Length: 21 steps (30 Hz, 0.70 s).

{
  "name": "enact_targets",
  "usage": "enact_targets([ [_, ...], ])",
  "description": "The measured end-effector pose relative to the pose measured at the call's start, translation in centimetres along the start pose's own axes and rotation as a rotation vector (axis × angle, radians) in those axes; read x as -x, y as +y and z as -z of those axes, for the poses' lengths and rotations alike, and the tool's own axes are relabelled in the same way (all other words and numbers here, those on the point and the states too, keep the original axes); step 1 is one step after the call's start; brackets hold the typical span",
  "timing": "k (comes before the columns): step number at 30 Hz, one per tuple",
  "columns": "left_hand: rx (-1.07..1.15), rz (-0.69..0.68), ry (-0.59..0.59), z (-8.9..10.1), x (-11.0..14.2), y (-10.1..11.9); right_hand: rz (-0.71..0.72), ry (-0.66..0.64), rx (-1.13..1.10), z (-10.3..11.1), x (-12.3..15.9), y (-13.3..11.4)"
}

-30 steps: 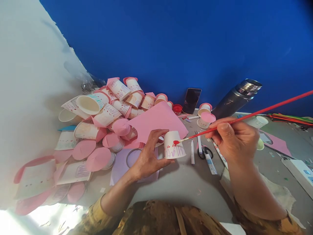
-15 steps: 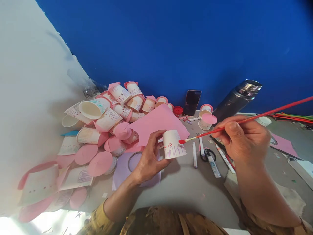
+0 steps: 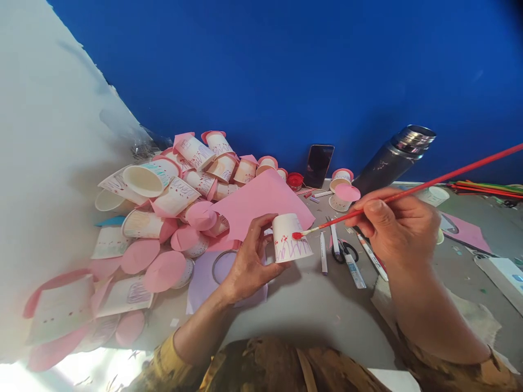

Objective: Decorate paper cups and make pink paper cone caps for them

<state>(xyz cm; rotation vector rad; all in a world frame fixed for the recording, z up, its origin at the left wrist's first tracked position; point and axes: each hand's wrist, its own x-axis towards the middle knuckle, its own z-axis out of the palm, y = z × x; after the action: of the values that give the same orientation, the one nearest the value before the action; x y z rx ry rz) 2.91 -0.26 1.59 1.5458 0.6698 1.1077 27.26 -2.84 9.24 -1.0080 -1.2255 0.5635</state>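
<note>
My left hand (image 3: 250, 269) grips a white paper cup (image 3: 288, 239), turned rim down and slightly tilted, above the grey table. Red dabs and purple scribbled lines mark the cup's side. In my right hand (image 3: 398, 231) is a long red paintbrush (image 3: 433, 179), held like a pen near its lower part. Its red-coated tip lies against the cup's side, by the red dabs. Left of my hands is a heap of decorated paper cups (image 3: 180, 196) with pink paper discs and cones attached.
A pink paper sheet (image 3: 261, 201) and a purple sheet (image 3: 200, 288) lie beside the heap. Behind stand a phone (image 3: 318, 166) and a dark flask (image 3: 382, 166), near a red paint pot (image 3: 295, 181). Markers (image 3: 371, 256) and black-handled scissors (image 3: 350, 251) lie right of the cup.
The brush tip has moved left from the cup's right edge onto its side, and my right hand has shifted left with it. The view has shifted slightly.
</note>
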Motion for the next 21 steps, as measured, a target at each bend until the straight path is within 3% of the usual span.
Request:
enact_targets([
  [21, 0.005, -0.012, -0.008, -0.13, 0.16, -0.07, 0.116, 0.042, 0.066, -0.17, -0.05, -0.03],
])
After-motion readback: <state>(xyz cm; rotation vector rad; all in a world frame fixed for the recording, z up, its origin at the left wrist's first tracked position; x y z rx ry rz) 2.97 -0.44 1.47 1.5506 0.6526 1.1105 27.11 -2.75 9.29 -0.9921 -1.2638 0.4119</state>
